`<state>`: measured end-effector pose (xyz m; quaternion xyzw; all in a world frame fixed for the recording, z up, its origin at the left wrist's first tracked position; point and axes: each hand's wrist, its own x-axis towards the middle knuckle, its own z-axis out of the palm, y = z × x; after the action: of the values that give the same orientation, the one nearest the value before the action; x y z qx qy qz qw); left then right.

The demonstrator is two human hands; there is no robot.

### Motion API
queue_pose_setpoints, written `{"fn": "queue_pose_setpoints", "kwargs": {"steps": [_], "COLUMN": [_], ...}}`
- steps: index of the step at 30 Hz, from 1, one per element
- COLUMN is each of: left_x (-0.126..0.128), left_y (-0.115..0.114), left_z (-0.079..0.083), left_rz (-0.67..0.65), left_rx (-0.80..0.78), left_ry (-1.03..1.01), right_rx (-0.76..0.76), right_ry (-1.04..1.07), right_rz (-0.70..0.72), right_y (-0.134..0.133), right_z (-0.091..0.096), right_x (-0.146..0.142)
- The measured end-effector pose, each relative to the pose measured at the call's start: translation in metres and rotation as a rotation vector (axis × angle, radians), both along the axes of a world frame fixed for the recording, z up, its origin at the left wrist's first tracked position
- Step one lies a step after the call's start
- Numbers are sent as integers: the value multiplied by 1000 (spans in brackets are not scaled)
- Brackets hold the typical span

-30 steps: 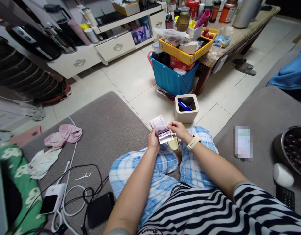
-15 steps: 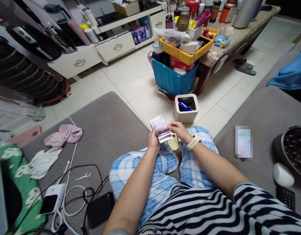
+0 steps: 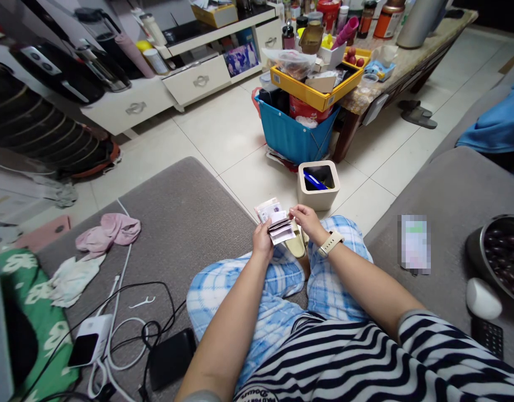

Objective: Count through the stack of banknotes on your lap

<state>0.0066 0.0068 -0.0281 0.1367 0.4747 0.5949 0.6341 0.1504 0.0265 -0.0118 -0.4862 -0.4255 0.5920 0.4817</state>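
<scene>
My left hand (image 3: 262, 239) is closed around a stack of what look like banknotes (image 3: 270, 210), pale purple and pinkish, folded over with their edges fanned. My right hand (image 3: 307, 220), wearing a cream watch band (image 3: 331, 243), is pinched at the stack's right edge. Whether a note lies between those fingertips is too small to tell. Both hands are above my lap, between my knees in blue plaid trousers (image 3: 227, 287). Under the notes a pale yellow slipper (image 3: 296, 247) shows. A beige bin (image 3: 317, 200) holding a blue item stands on the floor just beyond.
A blue crate (image 3: 296, 134) carries a yellow tray (image 3: 319, 99) beside a cluttered table (image 3: 407, 58). On the sofa to the left lie cables, a black box (image 3: 172, 358) and a pink cloth (image 3: 110, 229). At right are a blurred phone-like object (image 3: 414, 244), a pot of dark fruit (image 3: 476, 251) and a remote (image 3: 488, 338).
The purple note that stretched toward my right fingers has folded down, and more pale note faces show. My right fingertips have shifted slightly right. My left hand stays in place.
</scene>
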Motion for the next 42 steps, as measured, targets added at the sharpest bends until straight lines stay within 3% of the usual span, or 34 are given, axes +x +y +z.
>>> {"fn": "queue_pose_setpoints", "kwargs": {"steps": [11,27,42], "left_x": [1,3,0], "left_y": [-2,4,3], "left_z": [-3,0,-5], "left_rz": [-50,71,51], "left_rx": [14,-29,-8], "left_ry": [60,-9,41], "right_rx": [-75,-24,13], "right_ry": [-41,48,64], "right_rz": [41,91,148], "right_y": [2,0,-4], "right_z": [-4,0,10], "right_x": [-3,-4,-4]}}
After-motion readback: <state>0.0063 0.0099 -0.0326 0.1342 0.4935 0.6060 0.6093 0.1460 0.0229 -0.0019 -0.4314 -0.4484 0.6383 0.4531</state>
